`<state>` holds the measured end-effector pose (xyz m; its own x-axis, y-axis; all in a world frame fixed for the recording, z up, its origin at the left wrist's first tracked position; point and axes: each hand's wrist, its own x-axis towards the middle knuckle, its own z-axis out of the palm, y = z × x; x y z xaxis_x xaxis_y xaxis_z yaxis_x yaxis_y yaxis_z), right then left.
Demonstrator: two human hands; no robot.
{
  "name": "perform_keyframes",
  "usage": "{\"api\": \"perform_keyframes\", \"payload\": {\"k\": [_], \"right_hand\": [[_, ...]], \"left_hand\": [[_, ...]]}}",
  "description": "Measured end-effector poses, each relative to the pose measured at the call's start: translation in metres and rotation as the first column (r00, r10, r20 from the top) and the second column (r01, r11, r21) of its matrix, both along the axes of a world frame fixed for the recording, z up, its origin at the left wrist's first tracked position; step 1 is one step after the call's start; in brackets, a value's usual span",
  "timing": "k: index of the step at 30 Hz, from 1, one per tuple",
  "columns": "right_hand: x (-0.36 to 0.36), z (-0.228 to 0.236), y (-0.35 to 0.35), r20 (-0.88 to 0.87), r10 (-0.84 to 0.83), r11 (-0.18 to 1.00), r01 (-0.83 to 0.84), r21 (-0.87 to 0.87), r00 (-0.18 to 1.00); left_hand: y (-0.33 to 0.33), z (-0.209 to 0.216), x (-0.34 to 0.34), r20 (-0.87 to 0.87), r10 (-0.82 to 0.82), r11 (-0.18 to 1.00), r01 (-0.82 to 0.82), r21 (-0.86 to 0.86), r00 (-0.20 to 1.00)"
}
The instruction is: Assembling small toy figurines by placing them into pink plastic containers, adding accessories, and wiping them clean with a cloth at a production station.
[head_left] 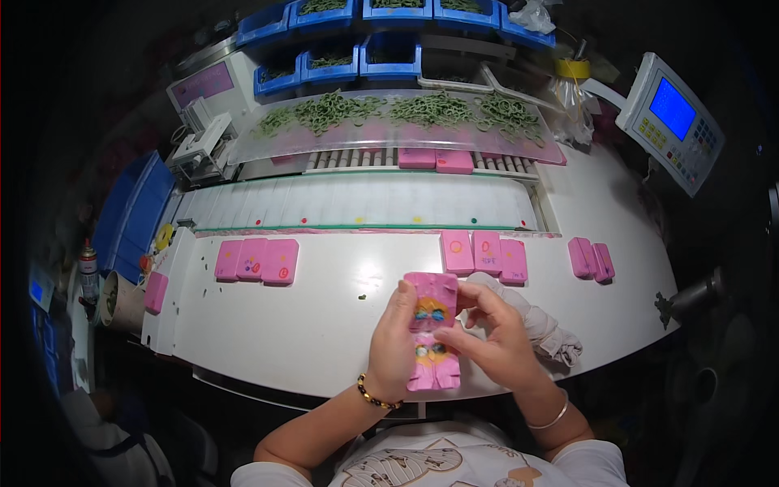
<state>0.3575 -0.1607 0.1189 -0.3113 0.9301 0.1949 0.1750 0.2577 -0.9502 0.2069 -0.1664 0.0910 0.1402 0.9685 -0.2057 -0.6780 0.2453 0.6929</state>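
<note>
A pink block-shaped rubber mould (432, 284) lies spread open in two halves above the table's front edge. Yellow-orange patches with blue and dark details mark the inner faces of both halves. My left hand (389, 349), with a beaded bracelet on its wrist, grips the mould along its left side. From the right, my right hand (497, 341) is closed at the mould's other side, its thumb on the middle where the halves meet and its fingers bent by the upper half. Some of its fingertips are hidden.
Closed pink moulds stand in groups at left (256, 261), centre (473, 252) and right (591, 258). A crumpled pale cloth (540, 323) lies beside my right hand. Beyond are a white conveyor (357, 199), a clear tray (389, 130) with green loops, blue bins (389, 57) and a screen panel (673, 109).
</note>
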Motion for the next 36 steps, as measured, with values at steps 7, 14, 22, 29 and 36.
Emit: {"api": "perform_keyframes", "payload": {"k": [7, 14, 22, 29, 36], "right_hand": [[-0.012, -0.015, 0.000, -0.371, -0.095, 0.932, -0.049, -0.359, 0.924], [-0.013, -0.012, 0.001, -0.550, -0.162, 0.881, -0.132, -0.455, 0.819], [-0.007, -0.027, -0.003, -0.334, -0.084, 0.996, 0.066, -0.064, 0.939], [-0.009, -0.013, -0.008, -0.592, -0.099, 0.954, -0.093, -0.284, 0.800], [-0.010, -0.026, -0.010, -0.525, 0.013, 0.988, -0.092, -0.123, 0.851]], "left_hand": [[-0.015, 0.014, -0.006, -0.236, -0.097, 0.991, 0.117, 0.072, 0.967], [-0.021, 0.007, 0.004, -0.294, 0.039, 0.983, 0.016, 0.182, 0.955], [-0.017, 0.006, -0.009, -0.473, 0.141, 0.931, 0.047, 0.363, 0.870], [-0.012, 0.007, -0.019, -0.335, -0.030, 0.964, 0.116, 0.241, 0.942], [-0.013, 0.001, -0.018, -0.244, -0.003, 0.969, 0.062, 0.238, 0.970]]}}
